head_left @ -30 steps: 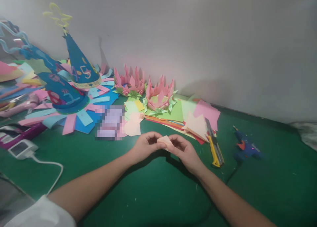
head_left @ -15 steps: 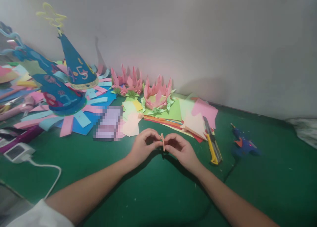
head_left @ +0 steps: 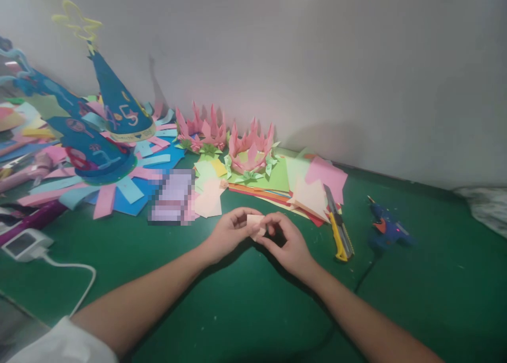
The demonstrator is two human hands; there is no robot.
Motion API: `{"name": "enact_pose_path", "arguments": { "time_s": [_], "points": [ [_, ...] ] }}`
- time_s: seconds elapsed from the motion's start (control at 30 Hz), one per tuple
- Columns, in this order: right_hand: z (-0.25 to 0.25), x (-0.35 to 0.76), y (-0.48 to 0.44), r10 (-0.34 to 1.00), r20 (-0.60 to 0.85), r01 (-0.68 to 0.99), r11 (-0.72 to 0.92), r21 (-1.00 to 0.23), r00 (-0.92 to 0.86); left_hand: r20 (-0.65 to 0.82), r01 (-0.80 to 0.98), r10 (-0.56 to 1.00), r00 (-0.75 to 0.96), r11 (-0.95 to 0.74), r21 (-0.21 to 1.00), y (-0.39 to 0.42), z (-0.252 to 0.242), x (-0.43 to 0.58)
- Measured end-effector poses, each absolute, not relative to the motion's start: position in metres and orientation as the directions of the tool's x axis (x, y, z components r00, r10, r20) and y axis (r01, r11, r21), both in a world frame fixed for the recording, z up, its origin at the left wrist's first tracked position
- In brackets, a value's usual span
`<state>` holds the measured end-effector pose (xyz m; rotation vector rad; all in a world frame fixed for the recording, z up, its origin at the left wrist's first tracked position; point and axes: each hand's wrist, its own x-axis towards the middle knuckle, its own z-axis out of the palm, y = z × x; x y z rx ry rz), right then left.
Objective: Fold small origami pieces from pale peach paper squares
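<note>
A small piece of pale peach paper [head_left: 255,221], seemingly folded, is held between my two hands over the green table. My left hand [head_left: 231,235] pinches it from the left, thumb across its face. From the right, my right hand [head_left: 288,240] grips its edge with thumb and fingertips; part of the paper is hidden behind the fingers. Just beyond stand two pink folded-paper crowns [head_left: 252,150] with green leaves. Sheets of coloured paper [head_left: 277,175] lie under and beside the nearer one.
A yellow utility knife [head_left: 340,236] lies right of my hands, and farther right a blue glue gun [head_left: 390,228] with a cord. Blue cone hats [head_left: 119,99] stand at left. A blurred phone-like object [head_left: 172,196] and a white device with cable [head_left: 27,245] rest nearer.
The peach paper was seen edge-on as a thin strip; now its flat face shows toward me. My fingers have shifted slightly around it, and the view has moved a little.
</note>
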<state>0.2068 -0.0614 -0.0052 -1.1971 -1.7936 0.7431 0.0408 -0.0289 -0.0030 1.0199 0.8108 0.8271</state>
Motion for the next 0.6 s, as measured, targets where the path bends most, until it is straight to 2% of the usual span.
{"name": "enact_pose_path", "arguments": {
  "time_s": [0.2,0.3,0.43,0.6],
  "points": [
    [-0.0076,0.2116,-0.0573,0.903,0.403,0.490,0.422,-0.763,-0.150,-0.218,-0.232,0.885,0.412,0.333,0.914,-0.0264,-0.0028,0.0388],
    [-0.0060,0.2115,-0.0563,0.897,0.421,0.487,0.430,-0.760,-0.135,-0.178,-0.192,0.901,0.396,0.271,0.943,-0.0263,-0.0053,0.0380],
    [-0.0043,0.2111,-0.0568,0.904,0.407,0.465,0.419,-0.780,-0.133,-0.140,-0.104,0.912,0.385,0.193,0.976,-0.0270,-0.0061,0.0366],
    [-0.0057,0.2118,-0.0560,0.924,0.367,0.444,0.373,-0.815,-0.102,-0.190,-0.086,0.902,0.386,0.241,0.967,-0.0281,-0.0036,0.0367]
  ]
}}
